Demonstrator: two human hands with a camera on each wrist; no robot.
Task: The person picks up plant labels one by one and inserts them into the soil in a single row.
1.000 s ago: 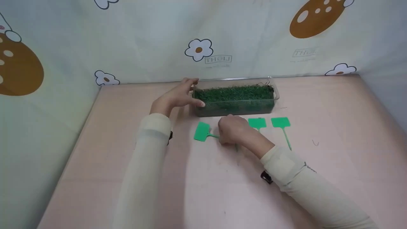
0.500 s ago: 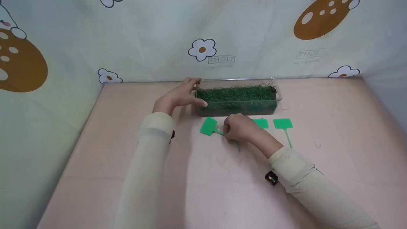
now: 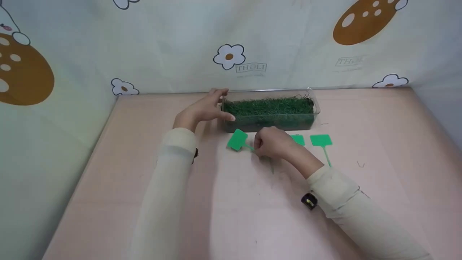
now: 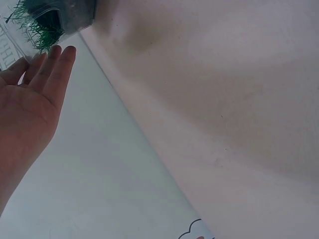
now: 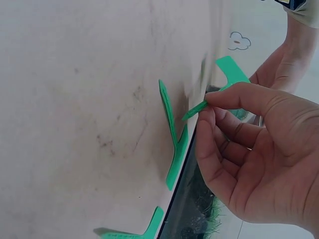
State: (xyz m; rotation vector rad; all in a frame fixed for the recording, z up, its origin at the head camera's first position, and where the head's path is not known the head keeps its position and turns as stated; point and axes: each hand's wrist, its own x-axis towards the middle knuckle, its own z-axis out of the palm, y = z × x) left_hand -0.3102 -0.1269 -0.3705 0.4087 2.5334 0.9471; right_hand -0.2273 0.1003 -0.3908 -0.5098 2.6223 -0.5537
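In the head view, a clear plastic box (image 3: 269,124) filled with green artificial-looking grass (image 3: 270,105) stands at the back of the table. My left hand (image 3: 202,110) holds its left end, thumb on the front wall and fingers at the far corner. My right hand (image 3: 276,143) pinches the thin stem of a green plant label (image 5: 195,110) between thumb and forefinger. The label's flat head (image 3: 237,140) points left, raised close over the tabletop in front of the box. A second green label (image 3: 298,139) lies partly hidden behind this hand; a third (image 3: 320,140) lies to its right.
A pink-beige tabletop (image 3: 144,216) runs under everything. Behind it hangs a pale curtain (image 3: 173,43) printed with flowers and brown spotted shapes. A small thin curved strand (image 3: 360,164) lies at the right.
My right hand has shifted slightly right, and the label it pinches has turned upward and lifted toward the box. The left hand keeps its hold on the box's end.
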